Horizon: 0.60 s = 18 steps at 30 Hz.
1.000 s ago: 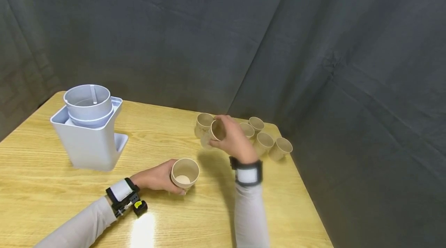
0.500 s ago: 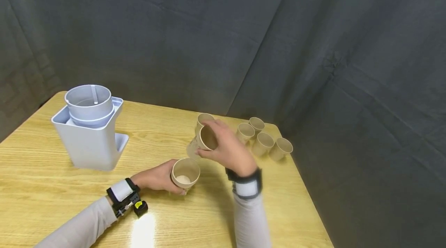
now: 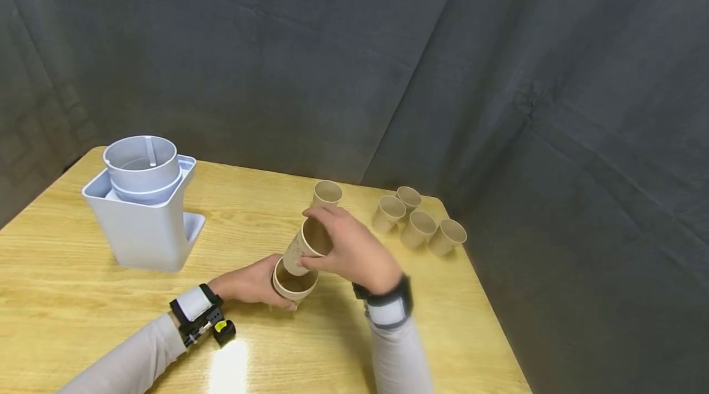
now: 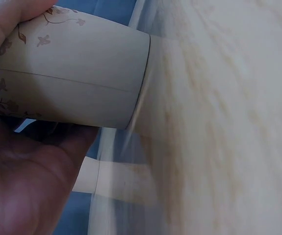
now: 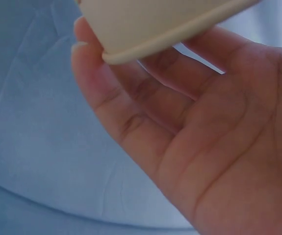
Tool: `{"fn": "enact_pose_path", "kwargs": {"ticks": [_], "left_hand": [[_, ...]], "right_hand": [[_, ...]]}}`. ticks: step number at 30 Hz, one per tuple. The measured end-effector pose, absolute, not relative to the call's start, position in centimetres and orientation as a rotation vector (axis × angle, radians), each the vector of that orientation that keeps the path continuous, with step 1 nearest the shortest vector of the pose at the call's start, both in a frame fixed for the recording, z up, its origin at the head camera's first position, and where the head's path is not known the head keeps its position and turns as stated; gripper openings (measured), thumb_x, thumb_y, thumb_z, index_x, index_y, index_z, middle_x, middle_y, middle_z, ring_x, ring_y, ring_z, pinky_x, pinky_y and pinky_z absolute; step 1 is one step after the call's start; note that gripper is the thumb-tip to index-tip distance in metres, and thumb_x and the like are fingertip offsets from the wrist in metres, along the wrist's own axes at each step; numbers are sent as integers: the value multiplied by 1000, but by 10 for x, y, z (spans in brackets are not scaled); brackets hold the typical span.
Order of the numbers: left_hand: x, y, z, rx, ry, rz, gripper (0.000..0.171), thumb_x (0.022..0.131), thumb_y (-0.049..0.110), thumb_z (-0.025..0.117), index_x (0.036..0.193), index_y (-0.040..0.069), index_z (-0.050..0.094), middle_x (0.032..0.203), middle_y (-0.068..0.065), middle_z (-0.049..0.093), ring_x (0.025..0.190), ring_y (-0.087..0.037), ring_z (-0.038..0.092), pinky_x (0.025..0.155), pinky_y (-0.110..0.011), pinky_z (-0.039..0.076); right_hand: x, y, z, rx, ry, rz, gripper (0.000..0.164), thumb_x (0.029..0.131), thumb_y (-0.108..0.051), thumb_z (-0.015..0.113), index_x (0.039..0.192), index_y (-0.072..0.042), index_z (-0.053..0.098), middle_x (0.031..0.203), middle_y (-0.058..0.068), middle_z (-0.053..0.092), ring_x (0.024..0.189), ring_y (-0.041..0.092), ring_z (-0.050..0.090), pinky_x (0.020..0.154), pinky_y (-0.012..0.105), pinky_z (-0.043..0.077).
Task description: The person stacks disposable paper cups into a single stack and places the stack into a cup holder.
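My left hand [image 3: 252, 283] grips a beige paper cup [image 3: 295, 286] that stands upright on the wooden table. In the left wrist view, brown floral print shows on this cup's side [image 4: 72, 63]. Above it, my right hand [image 3: 357, 249] holds a second paper cup [image 3: 299, 250] by its rim, tilted, with its base at the mouth of the lower cup. How far the base reaches inside is partly hidden. The right wrist view shows my fingers [image 5: 131, 112] curled around the held cup's rim [image 5: 180, 41].
One paper cup [image 3: 327, 191] stands behind my right hand. Several more cups [image 3: 419, 229] stand grouped at the table's right back corner. At the left is a light grey square container [image 3: 138, 228] bearing a round grey vessel [image 3: 141, 163]. Dark curtains [image 3: 277, 61] hang behind the table.
My right hand has carried its cup leftward and nearer, from beside the back cup to the mouth of the lower cup. My left hand has stayed in place.
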<state>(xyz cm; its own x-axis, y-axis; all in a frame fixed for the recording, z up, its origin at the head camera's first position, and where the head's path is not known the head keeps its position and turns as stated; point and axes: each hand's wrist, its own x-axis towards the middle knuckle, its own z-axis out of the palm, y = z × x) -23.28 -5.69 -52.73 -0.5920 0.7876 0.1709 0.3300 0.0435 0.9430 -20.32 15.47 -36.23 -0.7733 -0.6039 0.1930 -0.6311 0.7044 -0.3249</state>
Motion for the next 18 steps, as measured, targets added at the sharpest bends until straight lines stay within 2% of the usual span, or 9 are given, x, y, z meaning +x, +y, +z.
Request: {"fn": "enact_pose_path", "kwargs": {"ticks": [4,10,18], "left_hand": [[-232,-58,-528,1120,1939,1551,56,78,15,87,127,12,59,114,-2,70,104,-18,68,96,-32,53],[-231,-58,-525,1101,1967,1547,56,77,17,88,125,12,59,114,-2,69,103,-18,67,94,-31,53],[-230,-58,-524,1074,1973,1548,57,78,18,88,126,12,57,115,-4,67,103,-18,66,95,-31,53]], "right_hand": [[-199,149,-371,1074,-2883,496,76,77,-37,89,140,-9,56,136,8,60,114,17,62,97,31,53],[-196,146,-379,1117,-2924,389,75,78,-38,88,140,-10,57,130,6,62,108,15,62,90,27,54],[-195,142,-380,1157,-2908,324,80,79,-46,86,142,-8,56,134,9,62,115,19,62,97,31,54]]}}
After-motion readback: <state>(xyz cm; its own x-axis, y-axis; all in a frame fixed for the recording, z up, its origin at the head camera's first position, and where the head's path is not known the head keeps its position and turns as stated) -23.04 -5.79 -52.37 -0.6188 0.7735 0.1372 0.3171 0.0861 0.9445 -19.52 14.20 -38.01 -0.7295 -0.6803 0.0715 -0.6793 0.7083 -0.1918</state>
